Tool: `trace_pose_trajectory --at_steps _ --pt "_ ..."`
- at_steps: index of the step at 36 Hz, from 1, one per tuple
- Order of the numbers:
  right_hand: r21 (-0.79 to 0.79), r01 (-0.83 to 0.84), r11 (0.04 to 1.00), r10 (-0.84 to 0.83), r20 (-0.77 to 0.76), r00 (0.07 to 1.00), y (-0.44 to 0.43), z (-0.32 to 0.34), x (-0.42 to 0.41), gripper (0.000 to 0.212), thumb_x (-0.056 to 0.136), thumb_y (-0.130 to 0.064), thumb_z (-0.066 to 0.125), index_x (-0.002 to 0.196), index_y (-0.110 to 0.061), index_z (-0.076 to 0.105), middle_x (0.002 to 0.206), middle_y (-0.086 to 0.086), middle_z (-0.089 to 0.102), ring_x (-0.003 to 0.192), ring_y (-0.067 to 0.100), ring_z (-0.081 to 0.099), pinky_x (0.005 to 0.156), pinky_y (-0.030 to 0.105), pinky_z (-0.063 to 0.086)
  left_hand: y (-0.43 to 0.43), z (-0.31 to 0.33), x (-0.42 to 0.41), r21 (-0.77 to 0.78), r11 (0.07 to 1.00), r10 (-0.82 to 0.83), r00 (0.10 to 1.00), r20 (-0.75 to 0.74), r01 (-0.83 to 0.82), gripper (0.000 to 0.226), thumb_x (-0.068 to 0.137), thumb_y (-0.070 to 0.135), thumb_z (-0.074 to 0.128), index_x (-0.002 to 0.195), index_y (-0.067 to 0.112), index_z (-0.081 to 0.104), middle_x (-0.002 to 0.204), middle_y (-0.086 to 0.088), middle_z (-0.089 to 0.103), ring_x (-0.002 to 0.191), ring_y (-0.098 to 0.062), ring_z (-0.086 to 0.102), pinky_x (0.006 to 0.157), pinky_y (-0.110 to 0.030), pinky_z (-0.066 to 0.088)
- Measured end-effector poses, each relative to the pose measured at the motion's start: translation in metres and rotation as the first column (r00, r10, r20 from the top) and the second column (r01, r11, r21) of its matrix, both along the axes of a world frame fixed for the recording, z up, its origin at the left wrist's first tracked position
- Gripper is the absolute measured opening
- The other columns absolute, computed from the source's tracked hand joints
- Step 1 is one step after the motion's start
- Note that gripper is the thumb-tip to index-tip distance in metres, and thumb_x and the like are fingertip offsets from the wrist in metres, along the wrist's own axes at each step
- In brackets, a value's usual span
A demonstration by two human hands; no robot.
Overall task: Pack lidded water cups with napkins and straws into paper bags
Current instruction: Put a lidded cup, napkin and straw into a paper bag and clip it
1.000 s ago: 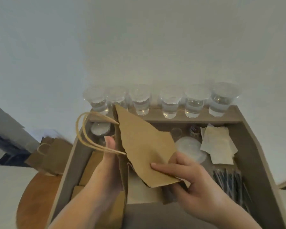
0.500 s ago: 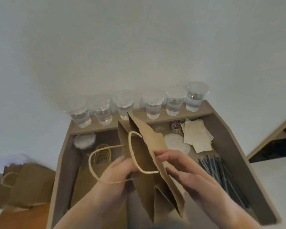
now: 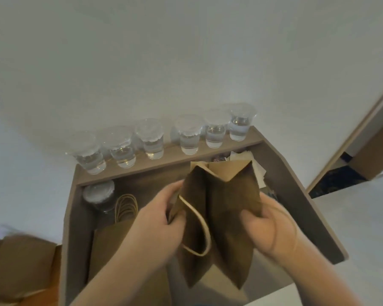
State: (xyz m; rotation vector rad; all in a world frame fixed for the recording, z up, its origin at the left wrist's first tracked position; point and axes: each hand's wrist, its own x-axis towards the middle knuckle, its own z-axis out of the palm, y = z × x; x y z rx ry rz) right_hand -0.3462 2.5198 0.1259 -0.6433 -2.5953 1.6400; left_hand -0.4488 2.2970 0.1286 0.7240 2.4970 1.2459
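Observation:
A brown paper bag [image 3: 228,208] hangs in the air over the grey tray, its mouth spread towards me. My left hand [image 3: 159,219] grips the bag's left rim, where a twine handle [image 3: 199,228] loops down. My right hand [image 3: 268,226] grips the right rim. Several lidded water cups [image 3: 189,134] stand in a row on the tray's back ledge. One more lidded cup [image 3: 99,194] sits inside the tray at the back left. White napkins [image 3: 258,165] peek out behind the bag. The straws are hidden.
The grey tray [image 3: 301,195] fills the middle. A stack of flat paper bags [image 3: 111,241] with twine handles lies in its left part. More brown bags [image 3: 18,263] lie outside at the lower left. A white wall is behind; a doorway [image 3: 363,160] is at right.
Both hands have pulled the folded bag open, so its mouth now gapes. The bag has shifted right and covers the loose lid and straws. The view has swung left and tilted.

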Motion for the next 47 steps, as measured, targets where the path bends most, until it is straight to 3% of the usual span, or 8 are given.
trace_pose_trajectory --at_steps 3,6,13,22,29,33,40,47 --pt "-0.030 0.040 0.999 -0.042 -0.058 0.997 0.018 0.005 -0.004 0.013 0.094 -0.031 0.067 0.102 -0.035 0.076 0.096 0.000 0.078 0.098 0.016 0.074 0.094 0.046 0.062 -0.021 -0.003 -0.016 -0.030 0.999 0.040 0.999 0.023 -0.039 0.062 0.098 0.036 0.065 0.142 0.068 0.038 0.114 0.039 0.069 0.099 0.019 0.064 0.080 -0.017 0.049" --pt "0.147 0.102 0.984 -0.107 0.029 0.994 0.037 0.001 -0.009 0.053 0.094 -0.007 0.061 0.071 -0.053 0.073 0.063 -0.010 0.070 0.061 -0.005 0.066 0.057 0.011 0.052 -0.042 -0.005 -0.026 -0.075 0.994 0.077 0.996 0.034 -0.075 0.067 0.100 0.037 0.067 0.149 0.065 0.031 0.104 0.047 0.064 0.098 0.024 0.059 0.067 -0.007 0.048" --pt "0.001 -0.020 1.000 0.020 0.146 0.989 0.062 0.035 -0.029 0.036 0.098 0.011 0.061 0.105 -0.021 0.075 0.092 0.022 0.072 0.033 0.011 0.053 0.032 0.019 0.041 -0.083 -0.002 -0.033 -0.189 0.973 0.155 0.983 0.097 -0.135 0.076 0.101 0.035 0.069 0.156 0.058 0.021 0.090 0.020 0.076 0.076 -0.006 0.075 0.063 -0.023 0.057" --pt "0.298 -0.329 0.896 0.242 0.291 0.925 0.008 0.069 -0.092 0.043 0.094 -0.019 0.061 0.052 -0.019 0.065 0.044 -0.001 0.056 0.038 0.013 0.057 0.052 0.029 0.049 -0.096 0.029 0.007 -0.214 0.973 -0.057 0.985 0.162 0.092 0.102 0.084 0.059 0.082 0.147 0.077 0.005 0.103 0.035 0.066 0.094 -0.001 0.068 0.088 -0.021 0.053" --pt "0.374 -0.529 0.761 0.401 0.370 0.838 -0.041 0.079 -0.142 0.023 0.098 -0.021 0.057 0.079 -0.012 0.068 0.066 0.011 0.068 0.053 0.025 0.070 0.051 0.026 0.047 -0.142 0.062 0.015 -0.314 0.921 -0.165 0.962 0.218 0.229 0.085 0.093 0.048 0.077 0.146 0.079 0.019 0.106 0.019 0.058 0.092 -0.012 0.062 0.087 -0.031 0.058" --pt "0.367 -0.626 0.688 0.486 0.408 0.773 -0.067 0.078 -0.164 0.024 0.099 -0.024 0.055 0.092 -0.008 0.072 0.077 0.016 0.073 0.064 0.028 0.075 0.047 0.024 0.049 -0.164 0.055 0.018 -0.307 0.951 -0.011 0.999 0.040 0.023 0.060 0.106 0.027 0.054 0.144 0.071 0.040 0.105 0.019 0.054 0.096 -0.004 0.061 0.086 -0.033 0.056" --pt "0.350 -0.774 0.527 0.626 0.456 0.632 -0.114 0.070 -0.187 0.025 0.097 -0.025 0.057 0.086 -0.009 0.072 0.070 0.014 0.071 0.041 0.018 0.067 0.039 0.017 0.045 -0.146 0.029 0.020 -0.219 0.895 0.325 0.905 -0.274 -0.387 0.058 0.076 0.102 0.019 0.113 0.078 0.056 0.136 0.050 0.027 0.118 0.016 0.047 0.088 -0.010 0.041" --pt "0.238 -0.910 0.340 0.806 0.424 0.412 -0.138 0.045 -0.205 0.022 0.093 -0.031 0.058 0.091 -0.019 0.076 0.084 0.011 0.073 0.075 0.030 0.076 0.049 0.018 0.051 -0.147 0.019 0.028 -0.477 0.797 0.272 0.925 -0.264 -0.371 0.032 0.103 0.054 0.044 0.129 0.071 0.053 0.153 0.037 0.029 0.120 0.006 0.055 0.098 -0.009 0.042"
